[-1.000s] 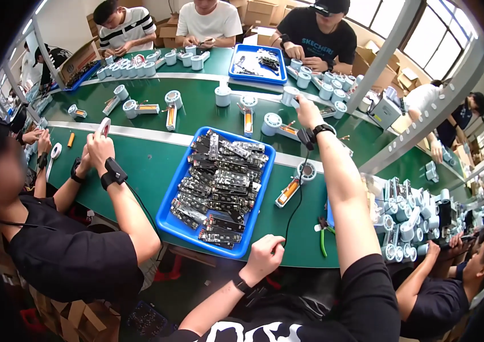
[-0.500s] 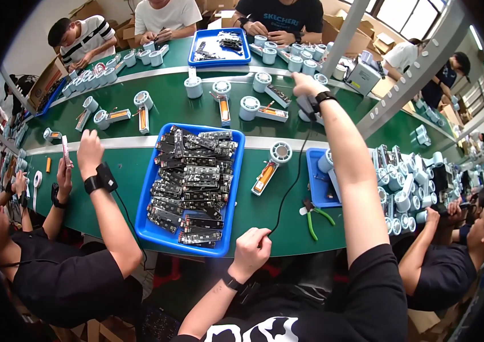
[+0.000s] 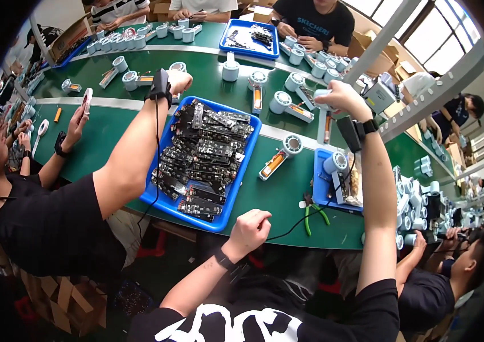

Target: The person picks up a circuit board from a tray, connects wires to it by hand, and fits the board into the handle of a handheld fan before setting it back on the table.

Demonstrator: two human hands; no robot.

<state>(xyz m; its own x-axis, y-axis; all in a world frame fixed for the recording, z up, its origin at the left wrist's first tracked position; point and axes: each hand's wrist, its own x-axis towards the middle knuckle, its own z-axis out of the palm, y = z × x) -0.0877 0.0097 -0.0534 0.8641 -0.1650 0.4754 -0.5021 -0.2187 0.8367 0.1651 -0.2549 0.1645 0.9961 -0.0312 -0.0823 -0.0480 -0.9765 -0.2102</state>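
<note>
My right hand [image 3: 345, 101] is at the end of an outstretched arm, over the far side of the bench. Its fingers are closed around a light blue round fan housing [image 3: 323, 98]. My left hand [image 3: 247, 232] is curled into a fist at the near table edge, with nothing showing in it. Between my arms lies a fan unit [image 3: 292, 145] with an orange battery [image 3: 273, 165] in its open handle. Left of it, a blue tray [image 3: 223, 219] carries many black circuit boards [image 3: 213, 151].
Green-handled cutters [image 3: 313, 214] lie beside a smaller blue tray [image 3: 323, 191] with a fan unit inside. More fan units [image 3: 280, 101] line the far strip. A co-worker's arm [image 3: 125, 151] stretches across at left. Crowded fan housings [image 3: 410, 205] stand at right; a black cable crosses the bench.
My right hand has drawn back from its far reach and now holds a fan housing. The co-worker's right hand has moved forward to the fan row. My left hand stays in a fist.
</note>
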